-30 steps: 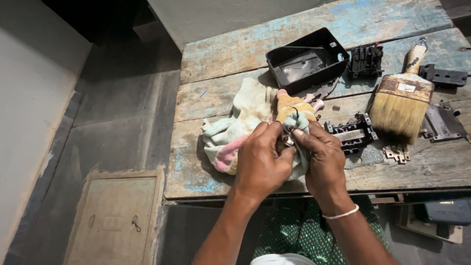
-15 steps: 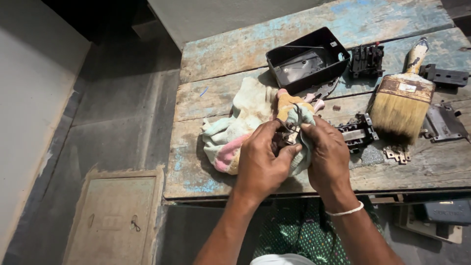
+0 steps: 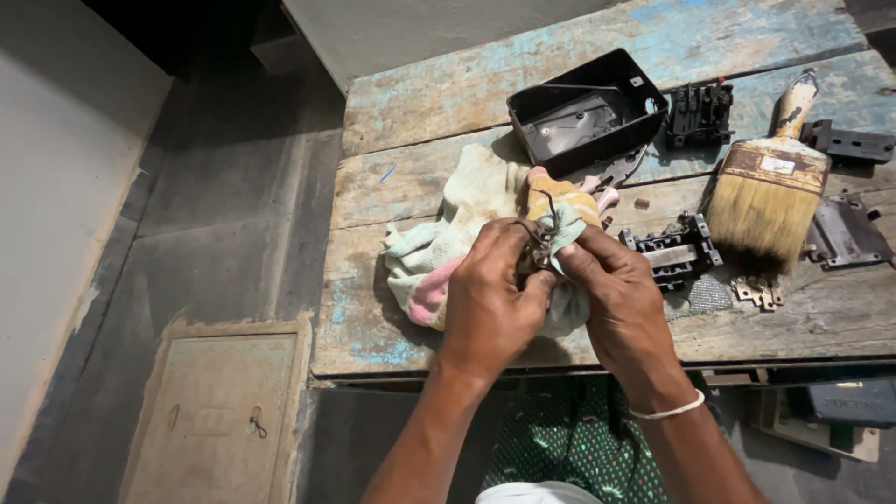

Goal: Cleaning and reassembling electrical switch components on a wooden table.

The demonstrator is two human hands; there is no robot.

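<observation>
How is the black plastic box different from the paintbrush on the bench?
The black plastic box is dark, hollow and open-topped, whereas the paintbrush has pale tan bristles, a rusty metal band and a light handle. The box lies near the cloth in the middle; the paintbrush lies further right, bristles pointing toward the person. Both rest untouched on the wooden bench.

workshop | worn plank bench (image 3: 420, 177) | paintbrush (image 3: 770, 187) | black metal parts (image 3: 695, 112) | concrete floor (image 3: 215, 233)

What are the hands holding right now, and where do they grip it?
Both hands, left and right, pinch a small dark wired part between fingertips, wrapped in the cloth. The exact grip point on the part is hidden.
</observation>
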